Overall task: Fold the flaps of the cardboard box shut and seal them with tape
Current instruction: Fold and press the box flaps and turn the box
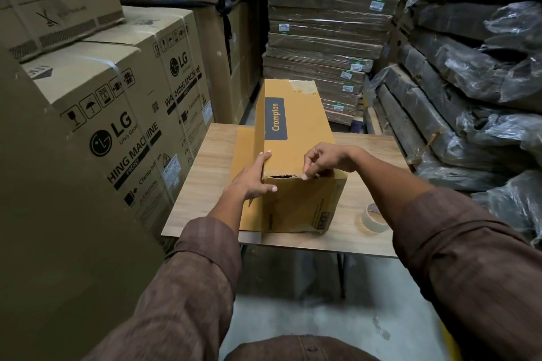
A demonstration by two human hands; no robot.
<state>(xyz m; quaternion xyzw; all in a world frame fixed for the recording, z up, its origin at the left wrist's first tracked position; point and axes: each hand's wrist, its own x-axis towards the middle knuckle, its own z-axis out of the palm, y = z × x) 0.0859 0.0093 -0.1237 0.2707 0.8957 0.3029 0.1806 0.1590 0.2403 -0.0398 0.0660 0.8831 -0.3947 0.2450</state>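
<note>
A long yellow-brown cardboard box (296, 202) with a dark "Crompton" label lies on a small wooden table (205, 173). Its top flap (296, 117) is folded over. A side flap (243, 152) sticks out flat to the left. My left hand (252, 176) grips the near left corner of the top flap, thumb on the box's front face. My right hand (325, 160) pinches the near edge of the top flap with curled fingers. A roll of clear tape (374, 218) lies on the table to the right of the box.
Tall LG washing machine cartons (123, 114) stand close on the left. Flat wrapped cartons (328, 38) are stacked behind the table. Black plastic-wrapped bundles (469, 82) pile up on the right. Grey floor (322, 316) shows below the table's near edge.
</note>
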